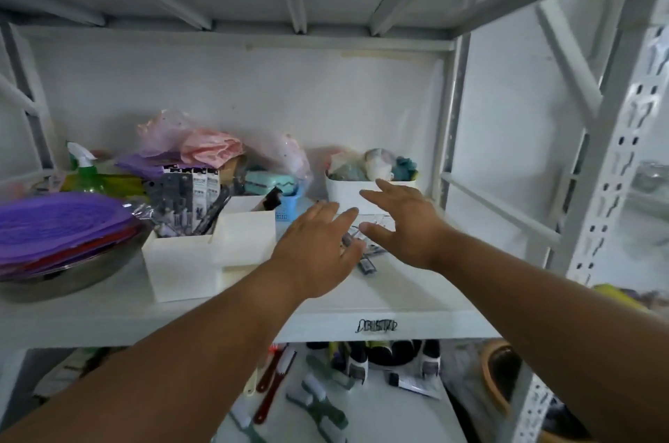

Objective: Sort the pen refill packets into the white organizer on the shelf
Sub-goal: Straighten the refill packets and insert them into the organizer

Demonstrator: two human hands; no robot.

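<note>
Several dark pen refill packets (188, 203) already stand upright in the left compartment of the white plastic organizer (181, 261), so you are partway through, I judge. More loose clear-and-black refill packets (367, 254) lie flat on the white metal shelf (398, 297) just right of the organizer, and those remain to be sorted. Your left hand (318, 247) and right hand (405, 225) both hover over that loose pile with fingers spread and relaxed, gripping nothing. The organizer's middle compartment, as far as it shows, looks unfilled.
</note>
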